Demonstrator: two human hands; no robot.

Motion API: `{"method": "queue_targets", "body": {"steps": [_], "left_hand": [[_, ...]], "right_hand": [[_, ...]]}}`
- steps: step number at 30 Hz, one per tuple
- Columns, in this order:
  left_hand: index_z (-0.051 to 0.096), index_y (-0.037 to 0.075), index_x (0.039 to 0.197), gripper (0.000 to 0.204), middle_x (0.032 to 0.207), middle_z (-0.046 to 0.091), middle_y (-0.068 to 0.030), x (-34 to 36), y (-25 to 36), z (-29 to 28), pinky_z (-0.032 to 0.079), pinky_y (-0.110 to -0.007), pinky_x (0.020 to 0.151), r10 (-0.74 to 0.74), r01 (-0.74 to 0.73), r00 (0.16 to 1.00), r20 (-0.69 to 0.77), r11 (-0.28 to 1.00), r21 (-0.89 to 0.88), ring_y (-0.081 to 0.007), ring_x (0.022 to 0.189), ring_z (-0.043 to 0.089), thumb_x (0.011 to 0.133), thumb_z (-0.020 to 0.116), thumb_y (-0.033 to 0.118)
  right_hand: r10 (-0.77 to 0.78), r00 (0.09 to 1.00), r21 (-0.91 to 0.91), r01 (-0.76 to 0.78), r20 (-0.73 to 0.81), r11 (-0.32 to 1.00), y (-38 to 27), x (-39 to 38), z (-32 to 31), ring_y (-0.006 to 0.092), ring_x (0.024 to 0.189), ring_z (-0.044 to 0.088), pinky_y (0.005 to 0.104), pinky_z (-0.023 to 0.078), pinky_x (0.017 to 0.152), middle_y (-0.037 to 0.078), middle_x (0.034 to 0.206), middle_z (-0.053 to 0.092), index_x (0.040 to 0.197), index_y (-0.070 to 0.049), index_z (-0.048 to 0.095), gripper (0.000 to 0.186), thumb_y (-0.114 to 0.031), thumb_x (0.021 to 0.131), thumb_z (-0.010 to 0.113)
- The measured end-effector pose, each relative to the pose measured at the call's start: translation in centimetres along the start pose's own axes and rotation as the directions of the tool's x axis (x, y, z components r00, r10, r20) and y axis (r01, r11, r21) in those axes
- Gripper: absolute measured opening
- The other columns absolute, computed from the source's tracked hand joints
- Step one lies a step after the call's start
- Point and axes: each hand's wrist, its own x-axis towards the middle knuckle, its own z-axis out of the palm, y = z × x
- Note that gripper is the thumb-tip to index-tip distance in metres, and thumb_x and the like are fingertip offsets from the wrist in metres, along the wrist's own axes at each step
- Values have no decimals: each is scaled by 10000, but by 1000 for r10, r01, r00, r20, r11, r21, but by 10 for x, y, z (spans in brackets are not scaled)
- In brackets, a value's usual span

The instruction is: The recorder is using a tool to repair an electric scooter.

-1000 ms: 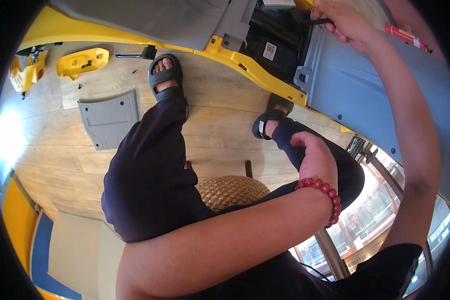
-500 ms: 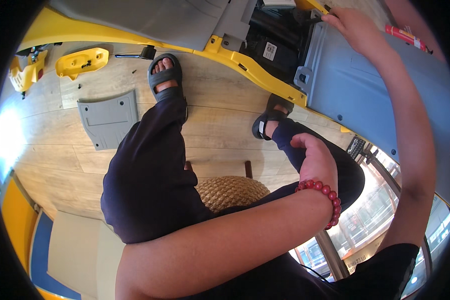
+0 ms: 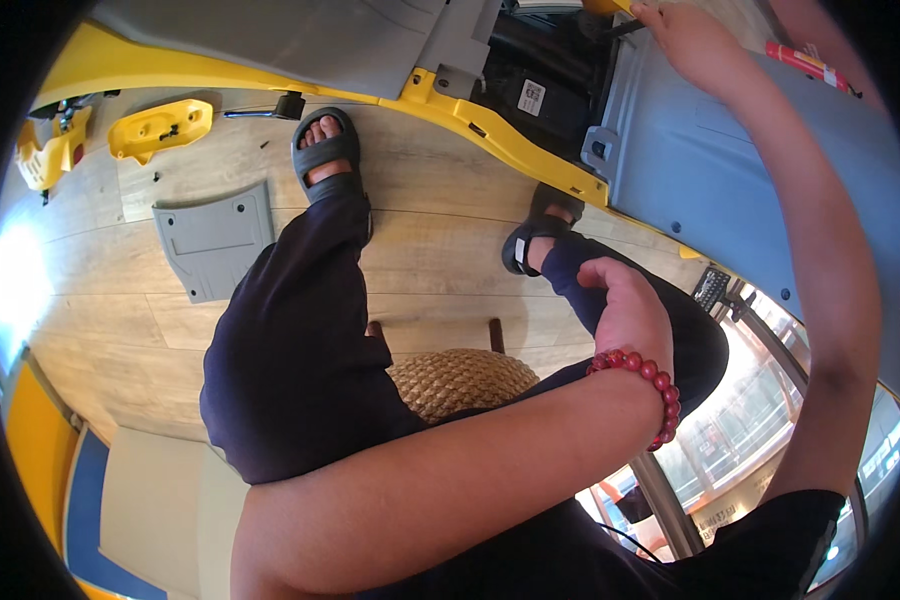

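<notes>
Touching the right end of a black rod-like tool, the right hand is at the far right, fingers bent; whether they grip the tool cannot be told. The tool lies directly left of the fingertips. Its long axis slopes leftward and slightly nearer, toward the far right part of the dark bay. A yellow part sits just beyond it. The blue-gray panel extends on the near right side of the bay. The left hand lies over the right leg, well apart on the near side; its fingers are hidden, so its state cannot be told. The right hand is nearer the tool.
</notes>
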Motion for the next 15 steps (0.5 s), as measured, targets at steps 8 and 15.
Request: {"method": "queue_targets", "body": {"steps": [8, 15], "left_hand": [[631, 58, 1143, 335, 1099, 622, -131, 0, 0, -1, 391, -496, 803, 26, -26, 1000, -6, 1000, 5, -294, 1017, 576, 846, 523, 167], [648, 65, 1111, 316, 1073, 632, -121, -1, 1, -4, 396, -481, 764, 31, -31, 999, -23, 999, -10, -285, 988, 585, 843, 523, 177]], "right_hand": [[-147, 989, -105, 149, 28, 983, 27, -1, 20, 398, 792, 587, 483, 450, 728, 227, 805, 610, 909, 9, 602, 375, -319, 949, 425], [-139, 990, -20, 138, -38, 990, 66, 20, 60, 383, 662, 605, 476, 480, 625, 226, 706, 600, 862, 33, 613, 395, -279, 959, 390]]}}
